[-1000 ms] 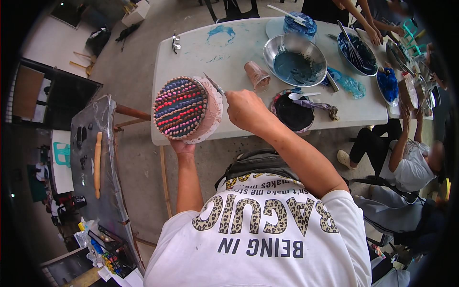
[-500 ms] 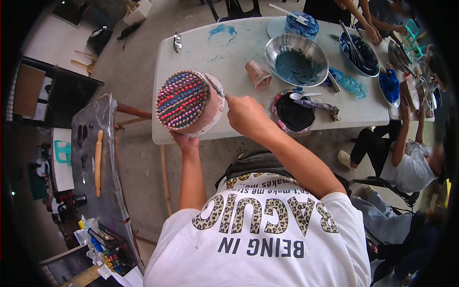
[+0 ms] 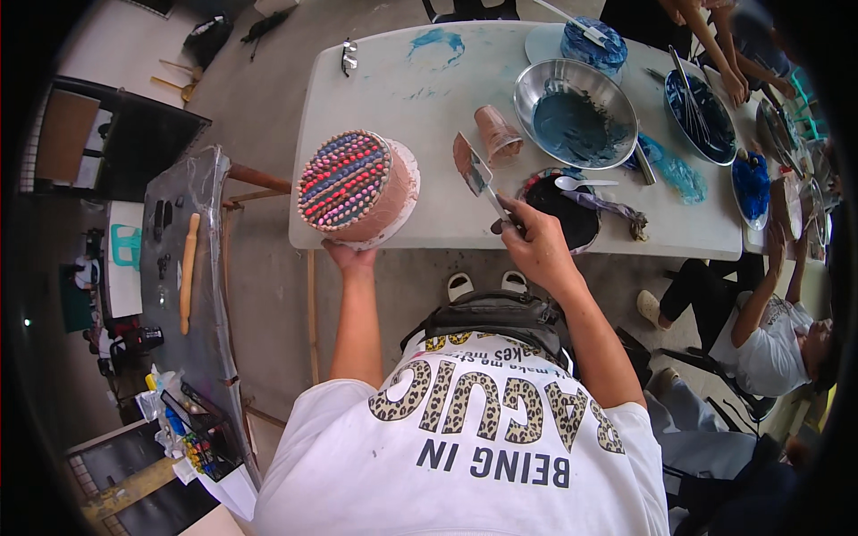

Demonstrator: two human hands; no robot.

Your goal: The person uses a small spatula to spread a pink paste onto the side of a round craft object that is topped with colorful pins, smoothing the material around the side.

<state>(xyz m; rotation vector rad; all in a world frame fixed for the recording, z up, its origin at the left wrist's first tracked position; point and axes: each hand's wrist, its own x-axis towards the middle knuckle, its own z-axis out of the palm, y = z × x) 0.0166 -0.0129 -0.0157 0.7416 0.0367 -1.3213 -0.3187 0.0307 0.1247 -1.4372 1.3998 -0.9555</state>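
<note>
My left hand (image 3: 351,256) supports a round cake (image 3: 384,201) from beneath, by the thin white board under it. The cake is tilted, its top toward the left. Pinkish-brown frosting covers its side, and rows of small red, pink, blue and brown piped dots fill the top. To its right, apart from it, my right hand (image 3: 539,246) grips the handle of a metal spatula (image 3: 471,165). Brownish frosting coats the blade, which points up and left. Just beyond the blade, a smeared plastic cup (image 3: 497,134) leans on the white table (image 3: 402,98).
Close to my right hand are a dark-filled dish (image 3: 565,207) and a white spoon (image 3: 585,183). Farther off stand a steel bowl (image 3: 529,92), a blue-frosted cake (image 3: 594,55) and a whisk (image 3: 686,94) in a bowl. Eyeglasses (image 3: 348,58) lie at far left. People work at right.
My right hand has drawn the spatula away from the cake's side, toward the right, and its blade now shows. The cake stays in my left hand, turned slightly. The view has shifted.
</note>
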